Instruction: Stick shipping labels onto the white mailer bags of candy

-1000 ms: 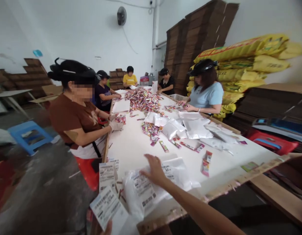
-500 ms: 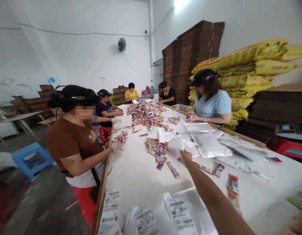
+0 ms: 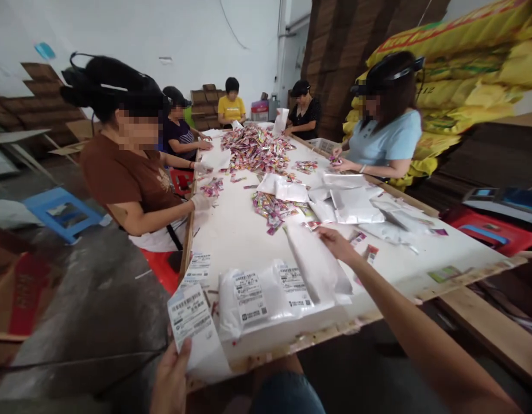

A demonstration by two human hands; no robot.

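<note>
Left hand (image 3: pixel 171 376) is sitting low at six o'clock in the head view, thumb and fingers pinching the bottom end of a labelled bag (image 3: pixel 192 325), and that bag is hanging just off the near edge of the table (image 3: pixel 231 236), out over the floor. Right hand (image 3: pixel 337 244) is reaching in from five o'clock to the middle of the tabletop, fingers closing, as far as I can make out, on the top edge of a plain white bag (image 3: pixel 317 264). That bag is slanting back toward the stack of labelled bags (image 3: pixel 257 296) at its eight o'clock, its lower end lying over them. Now the worries. The film is looking slick, and the left hand is gripping by one end only, so I am judging a slip to the floor quite possible. The white bag is trailing across the stack, so any pull could be dragging those bags toward the wooden rim (image 3: pixel 292 345) at six o'clock. Loose sachets (image 3: pixel 369 253) are lying at three o'clock of the right hand, near enough for a wrist to be sweeping them along. Label sheets (image 3: pixel 197 267) at nine o'clock of the stack are lying right at the table's side edge, where a nudge could be tipping them off. A co-worker in brown (image 3: pixel 128 172) is working at ten o'clock, well apart.
</note>
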